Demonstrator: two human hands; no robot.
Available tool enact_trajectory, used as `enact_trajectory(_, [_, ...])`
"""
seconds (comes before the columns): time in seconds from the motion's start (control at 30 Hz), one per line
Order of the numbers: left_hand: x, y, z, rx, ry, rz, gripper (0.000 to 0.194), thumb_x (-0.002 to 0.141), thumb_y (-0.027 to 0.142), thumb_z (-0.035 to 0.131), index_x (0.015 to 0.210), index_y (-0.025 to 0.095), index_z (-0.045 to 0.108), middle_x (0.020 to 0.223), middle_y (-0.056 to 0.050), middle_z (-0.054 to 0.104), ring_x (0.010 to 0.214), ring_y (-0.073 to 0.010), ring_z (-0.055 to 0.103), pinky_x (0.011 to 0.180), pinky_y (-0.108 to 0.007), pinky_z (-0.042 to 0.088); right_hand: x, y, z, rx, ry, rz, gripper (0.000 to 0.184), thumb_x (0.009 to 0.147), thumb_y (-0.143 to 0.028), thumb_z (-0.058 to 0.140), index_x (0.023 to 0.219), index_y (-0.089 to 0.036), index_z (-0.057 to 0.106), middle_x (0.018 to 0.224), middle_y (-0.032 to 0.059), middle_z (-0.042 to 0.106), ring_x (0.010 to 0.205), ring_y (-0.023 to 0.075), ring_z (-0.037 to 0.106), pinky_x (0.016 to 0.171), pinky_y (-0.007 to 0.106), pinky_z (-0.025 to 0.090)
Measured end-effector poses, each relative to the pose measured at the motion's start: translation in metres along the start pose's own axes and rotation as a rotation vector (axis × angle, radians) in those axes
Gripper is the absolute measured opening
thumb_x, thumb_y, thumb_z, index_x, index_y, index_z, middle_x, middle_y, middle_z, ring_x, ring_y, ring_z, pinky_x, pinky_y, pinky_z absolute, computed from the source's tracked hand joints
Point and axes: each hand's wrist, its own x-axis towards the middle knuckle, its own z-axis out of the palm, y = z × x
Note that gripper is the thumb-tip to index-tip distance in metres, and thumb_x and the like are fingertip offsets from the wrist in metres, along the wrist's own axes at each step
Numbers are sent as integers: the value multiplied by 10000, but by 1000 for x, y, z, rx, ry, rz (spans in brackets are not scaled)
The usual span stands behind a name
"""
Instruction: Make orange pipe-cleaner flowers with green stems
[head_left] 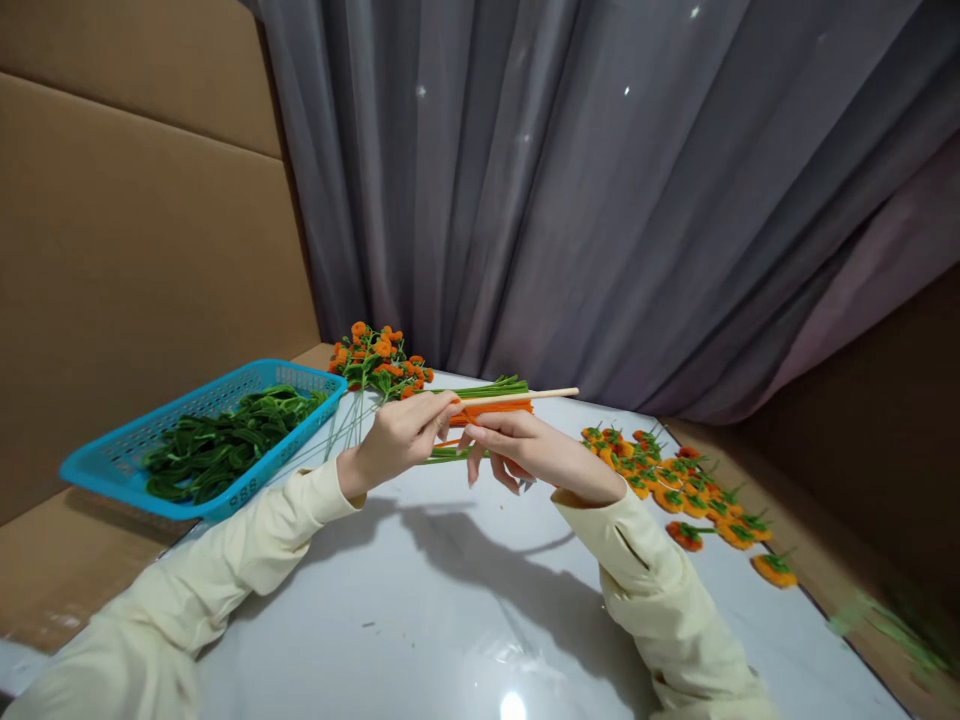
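Note:
A thin pale wooden stick [556, 393] is pinched near its left end by my left hand [405, 432], so it lies almost level over the table. A bit of orange pipe cleaner [454, 402] shows at the fingertips there, against the stick. My right hand [538, 450] has thumb and forefinger closed on an orange pipe cleaner just below the stick, its other fingers hanging loosely. Behind the hands lies a bundle of orange pipe cleaners [517, 406], partly hidden. Green stems [506, 385] lie beyond it.
On the left, a blue plastic basket [112, 475] holds green fuzzy leaves [225, 445]. Orange flowers on stems [382, 350] are piled at the back. Several orange-yellow flower heads [694, 490] lie along the right table edge. A grey curtain [600, 200] hangs behind the white table [420, 620].

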Motion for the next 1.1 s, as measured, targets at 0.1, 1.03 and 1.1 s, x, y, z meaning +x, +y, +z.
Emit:
enact_trajectory(0.1, [-1,1,3,-11,-44,-2,178,913,174,441,846,132,601,596,1,615,486,-78,523,510,-189,427,-5,-1,4,-199,55,-28,273,951,-259,347,864,-112,561,556,-15,579,361,42,387,409,179,338])
enact_trajectory(1.03, [14,26,-14,-515,-399,-39,216,876,102,454,739,132,618,520,-2,639,426,-78,561,458,-151,439,-22,-7,-23,-789,-38,-290,206,898,-167,408,785,-147,579,583,-33,436,513,71,341,509,203,230])
enact_trajectory(1.1, [13,28,-15,-492,-361,35,174,875,101,449,808,136,606,543,-7,647,469,-91,588,497,-159,470,-23,-7,-24,-750,-52,-344,215,907,-187,407,781,-151,577,569,-42,403,504,68,331,505,199,232])
